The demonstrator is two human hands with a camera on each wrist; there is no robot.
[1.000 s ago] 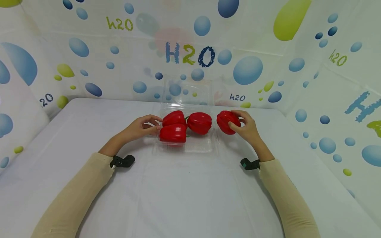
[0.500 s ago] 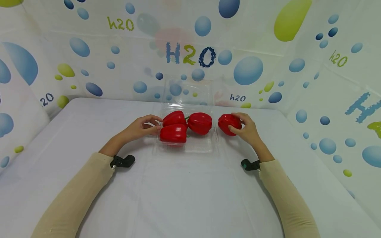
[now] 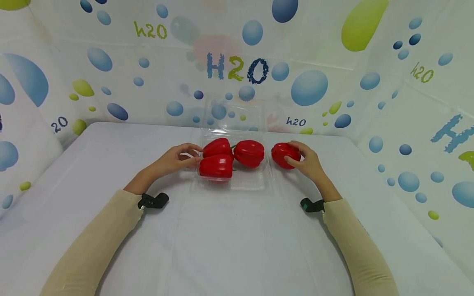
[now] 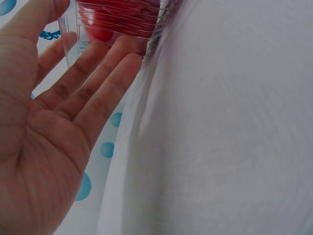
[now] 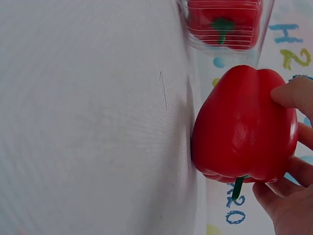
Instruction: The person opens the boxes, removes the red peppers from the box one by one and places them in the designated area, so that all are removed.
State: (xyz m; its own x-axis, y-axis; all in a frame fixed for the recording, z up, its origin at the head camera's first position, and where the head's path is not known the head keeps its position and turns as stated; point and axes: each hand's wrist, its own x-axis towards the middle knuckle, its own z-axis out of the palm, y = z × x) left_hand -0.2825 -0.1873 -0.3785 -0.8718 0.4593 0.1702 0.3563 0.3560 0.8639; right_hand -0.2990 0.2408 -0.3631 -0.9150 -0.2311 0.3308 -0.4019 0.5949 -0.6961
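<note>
Item 1: clear plastic clamshell tray (image 3: pixel 259 183), centre of the head view, lid (image 3: pixel 233 113) standing open behind it. It holds three red bell peppers: one at the tray's back left (image 3: pixel 216 147), one in front of it at the near left (image 3: pixel 216 166), one at the back right (image 3: pixel 249 153). The near right part of the tray is bare.

Item 2: fourth red pepper (image 3: pixel 284 155), outside the tray, just right of its right wall, resting on the table. The right hand (image 3: pixel 309 162) grips it, fingers and thumb curled round its right side; the right wrist view shows its green stem (image 5: pixel 237 188) pointing to the lower edge of the frame.

Item 3: left hand (image 3: pixel 174 158), left of the tray, fingers straight and relaxed, fingertips (image 4: pixel 128 51) touching the tray's ribbed left wall. It holds nothing.

Item 4: white table (image 3: pixel 229 242), filling the lower half of the head view. Beige sleeves and black wrist mounts lie across it.

Item 5: printed backdrop (image 3: pixel 314 49) on all sides, blue bubbles and green drops. Writing: "H2O" large at top centre, smaller "h2o" at upper left, centre right and upper right.
</note>
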